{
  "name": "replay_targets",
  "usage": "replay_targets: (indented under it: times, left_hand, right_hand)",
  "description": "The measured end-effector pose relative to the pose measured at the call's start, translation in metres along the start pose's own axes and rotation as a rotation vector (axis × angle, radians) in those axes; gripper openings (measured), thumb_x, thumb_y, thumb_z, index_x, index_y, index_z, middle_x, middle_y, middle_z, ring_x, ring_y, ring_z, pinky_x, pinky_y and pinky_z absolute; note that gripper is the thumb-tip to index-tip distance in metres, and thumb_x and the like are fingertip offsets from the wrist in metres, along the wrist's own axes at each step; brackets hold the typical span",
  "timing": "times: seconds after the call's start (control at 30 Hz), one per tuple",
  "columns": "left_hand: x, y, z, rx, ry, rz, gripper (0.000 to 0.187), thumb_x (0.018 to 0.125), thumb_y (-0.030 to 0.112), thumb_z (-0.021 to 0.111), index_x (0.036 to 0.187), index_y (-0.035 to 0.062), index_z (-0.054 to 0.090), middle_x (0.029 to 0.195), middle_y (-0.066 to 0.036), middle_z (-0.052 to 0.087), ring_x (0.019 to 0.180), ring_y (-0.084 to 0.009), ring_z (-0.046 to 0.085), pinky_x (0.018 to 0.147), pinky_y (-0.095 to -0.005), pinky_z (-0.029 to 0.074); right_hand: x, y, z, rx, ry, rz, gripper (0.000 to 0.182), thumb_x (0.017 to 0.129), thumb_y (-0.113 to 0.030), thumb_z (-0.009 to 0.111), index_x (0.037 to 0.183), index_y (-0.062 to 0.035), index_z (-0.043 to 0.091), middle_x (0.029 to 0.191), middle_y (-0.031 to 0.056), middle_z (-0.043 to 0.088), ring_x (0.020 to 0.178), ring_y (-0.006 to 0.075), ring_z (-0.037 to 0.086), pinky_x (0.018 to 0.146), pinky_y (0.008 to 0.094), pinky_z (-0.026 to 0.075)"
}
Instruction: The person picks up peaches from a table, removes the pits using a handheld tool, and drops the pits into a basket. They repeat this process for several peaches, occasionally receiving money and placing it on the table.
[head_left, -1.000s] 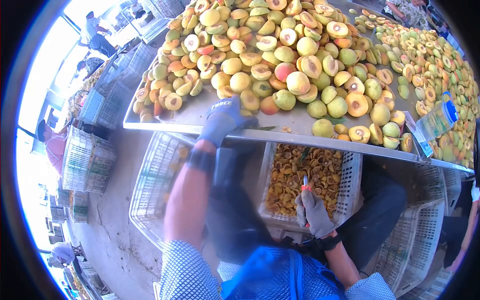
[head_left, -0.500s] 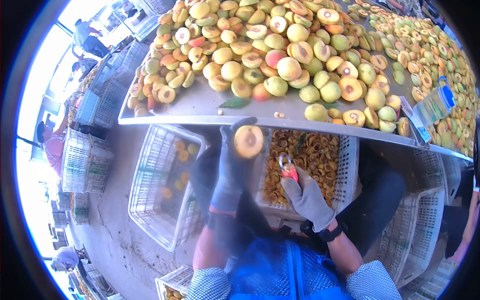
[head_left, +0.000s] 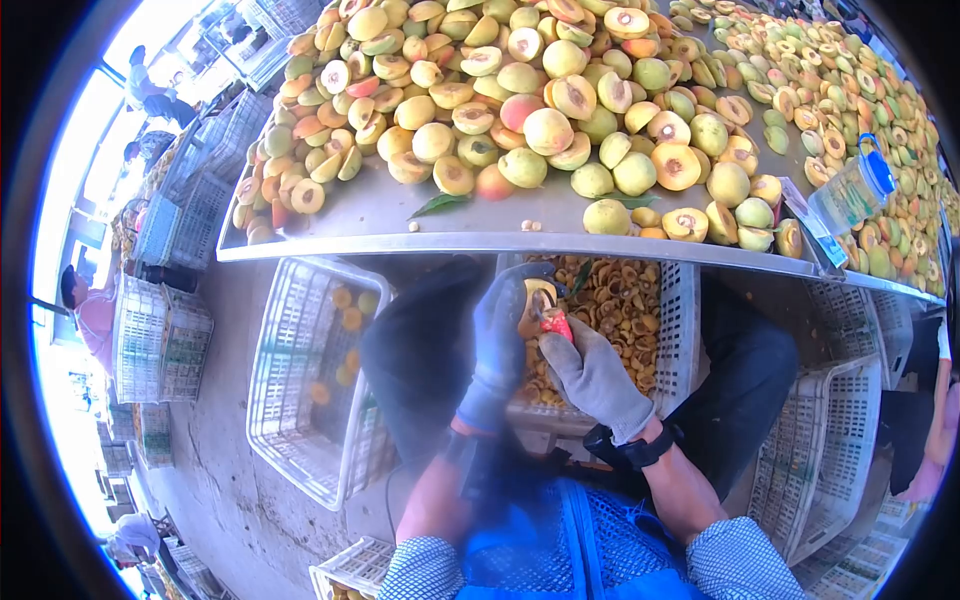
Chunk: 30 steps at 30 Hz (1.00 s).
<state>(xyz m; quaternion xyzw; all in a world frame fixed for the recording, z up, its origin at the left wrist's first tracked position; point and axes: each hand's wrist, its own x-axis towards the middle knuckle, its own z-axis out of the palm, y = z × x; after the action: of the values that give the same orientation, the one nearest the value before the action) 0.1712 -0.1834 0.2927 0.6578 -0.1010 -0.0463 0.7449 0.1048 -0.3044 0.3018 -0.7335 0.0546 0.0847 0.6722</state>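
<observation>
My left hand (head_left: 500, 325), in a grey glove, holds a halved fruit (head_left: 532, 305) with its cut face toward the right. In my right hand (head_left: 598, 378), also gloved, is a small red-handled tool (head_left: 554, 322). Its metal end meets the cut face of the fruit; the exact contact is partly hidden. Both hands are close together above a crate (head_left: 680, 330) of brown fruit pieces (head_left: 625, 300). Beyond them, many halved fruits (head_left: 480, 120) are heaped on a metal table (head_left: 350, 215).
To the left, a white crate (head_left: 262, 400) holds a few fruits. More crates (head_left: 815, 450) stand at the right. A clear container with a blue lid (head_left: 850, 195) rests on the table. People (head_left: 92, 310) are at the far left; another person's arm (head_left: 940, 430) shows at right.
My hands have come together. The tool now meets the fruit half, whose cut face has turned from upward to rightward. The whole view has shifted slightly.
</observation>
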Motion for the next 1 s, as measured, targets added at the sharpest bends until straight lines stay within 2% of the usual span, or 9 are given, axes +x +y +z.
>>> replay_targets:
  times: [0.03,0.1,0.27,0.43,0.5,0.6,0.8,0.87,1.0]
  left_hand:
    - [0.001,-0.002,-0.002,-0.084,-0.008,-0.039,0.041,0.095,0.034,0.046,0.110,-0.0026,0.059,0.098,-0.008,0.062,0.093,-0.0139,0.056,0.086,-0.0290,0.044]
    - [0.004,-0.007,-0.007,-0.167,-0.014,-0.076,0.043,0.094,0.035,0.047,0.110,-0.0026,0.060,0.098,-0.008,0.062,0.094,-0.0139,0.056,0.086,-0.0290,0.043]
    - [0.009,-0.011,-0.019,0.126,-0.176,0.088,0.043,0.090,0.035,0.051,0.109,-0.0031,0.061,0.101,-0.008,0.063,0.094,-0.0110,0.055,0.081,-0.0241,0.043]
    - [0.007,-0.020,-0.014,-0.021,-0.072,-0.021,0.037,0.091,0.029,0.051,0.107,-0.0029,0.060,0.096,-0.007,0.064,0.085,-0.0121,0.058,0.075,-0.0260,0.047]
    - [0.008,-0.022,-0.013,-0.150,0.009,-0.049,0.034,0.091,0.026,0.053,0.107,-0.0026,0.060,0.093,-0.006,0.064,0.082,-0.0132,0.059,0.072,-0.0277,0.048]
    - [0.008,-0.049,-0.021,0.458,-0.054,0.349,0.029,0.090,0.021,0.056,0.108,-0.0024,0.058,0.090,-0.007,0.064,0.076,-0.0154,0.061,0.068,-0.0293,0.050]
    - [0.003,-0.052,-0.005,-0.229,0.193,-0.171,0.037,0.098,0.033,0.046,0.099,0.0003,0.063,0.087,-0.006,0.065,0.080,-0.0148,0.065,0.072,-0.0295,0.053]
    - [0.003,-0.033,0.001,-0.396,0.236,-0.417,0.028,0.094,0.025,0.053,0.094,-0.0013,0.064,0.078,-0.004,0.064,0.069,-0.0112,0.060,0.060,-0.0253,0.047]
    - [0.006,-0.029,-0.005,-0.325,0.111,-0.371,0.031,0.095,0.027,0.051,0.090,-0.0007,0.065,0.077,-0.002,0.064,0.068,-0.0075,0.058,0.060,-0.0224,0.044]
  right_hand:
    - [0.000,-0.003,-0.002,0.001,0.004,0.002,0.039,0.094,-0.037,0.050,0.109,-0.0025,0.058,0.089,0.0182,0.064,0.084,0.0307,0.064,0.073,0.0369,0.049]
    - [0.000,-0.011,-0.006,0.304,-0.130,0.149,0.035,0.098,-0.039,0.046,0.095,-0.0049,0.055,0.058,-0.0024,0.047,0.042,0.0060,0.040,0.041,0.0239,0.032]
    - [-0.002,-0.029,-0.013,0.459,-0.193,0.273,0.043,0.099,-0.045,0.041,0.090,-0.0047,0.054,0.053,-0.0024,0.045,0.038,0.0064,0.037,0.038,0.0234,0.028]
    - [0.004,-0.011,-0.012,0.378,-0.219,0.258,0.040,0.099,-0.043,0.043,0.090,-0.0054,0.054,0.055,-0.0023,0.045,0.040,0.0053,0.037,0.039,0.0221,0.027]
    - [0.008,0.004,-0.010,0.192,-0.254,0.193,0.045,0.095,-0.043,0.049,0.108,-0.0009,0.058,0.088,0.0020,0.062,0.076,0.0136,0.056,0.068,0.0302,0.047]
    - [0.010,0.010,-0.008,-0.096,-0.146,-0.001,0.042,0.092,-0.040,0.053,0.106,-0.0007,0.058,0.088,0.0141,0.066,0.079,0.0275,0.063,0.072,0.0376,0.048]
    - [0.007,0.028,0.003,-0.291,0.045,-0.102,0.035,0.088,-0.033,0.058,0.105,-0.0026,0.059,0.086,0.0245,0.064,0.084,0.0410,0.061,0.072,0.0439,0.048]
    - [0.007,0.034,0.005,-0.286,0.039,-0.121,0.034,0.090,-0.033,0.057,0.104,-0.0016,0.058,0.086,0.0232,0.063,0.083,0.0400,0.061,0.071,0.0419,0.049]
    - [0.001,0.036,0.007,-0.441,0.029,-0.389,0.033,0.092,-0.030,0.055,0.106,-0.0004,0.057,0.090,0.0224,0.062,0.086,0.0382,0.061,0.071,0.0396,0.049]
